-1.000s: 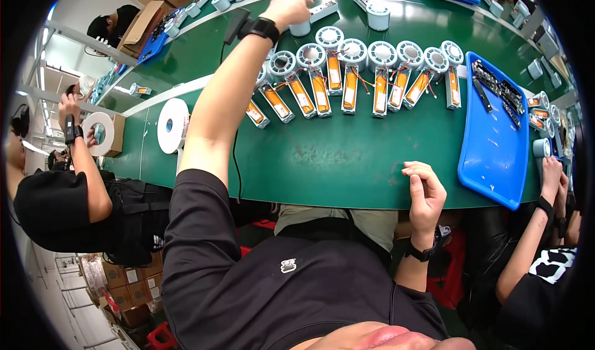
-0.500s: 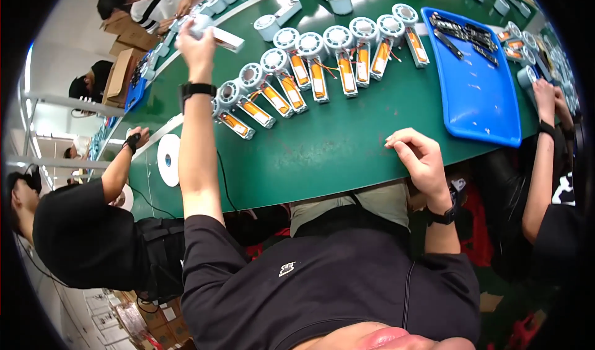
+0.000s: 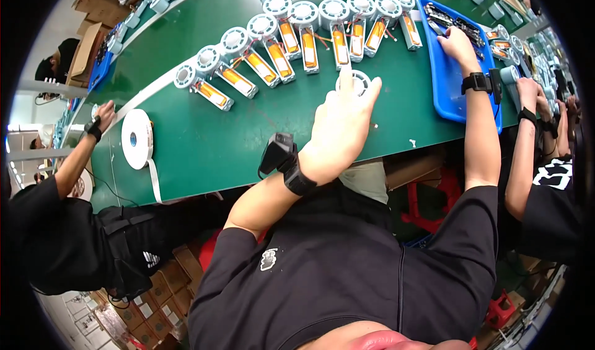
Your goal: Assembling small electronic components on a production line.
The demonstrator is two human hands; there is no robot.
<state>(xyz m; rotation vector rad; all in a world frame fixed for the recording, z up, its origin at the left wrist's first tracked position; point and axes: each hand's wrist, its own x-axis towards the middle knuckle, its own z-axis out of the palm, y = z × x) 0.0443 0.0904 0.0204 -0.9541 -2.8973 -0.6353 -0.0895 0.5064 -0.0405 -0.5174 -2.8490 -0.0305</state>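
Observation:
My left hand [image 3: 341, 127] is closed around a light-blue handheld unit with a round slotted head [image 3: 354, 82]. Its head shows past my fingers, while the rest is hidden under the hand. Over in the blue tray [image 3: 447, 99], my right hand [image 3: 460, 45] has its fingers closed on a narrow black strip-shaped part [image 3: 436, 29]. More black parts [image 3: 462, 26] lie at the tray's far end. Beyond my left hand, a curved row of similar light-blue units [image 3: 273, 56] lies on the green table, their handles showing orange battery packs.
A roll of white tape [image 3: 137, 139] stands near the table's left side, its loose end hanging over the edge. One co-worker's hand [image 3: 105, 116] is at the left. Another person's hands [image 3: 533, 93] work beside more light-blue units at the right.
My left hand has come back from the far left to the near middle with a light-blue unit. My right hand has moved from the table's front into the blue tray.

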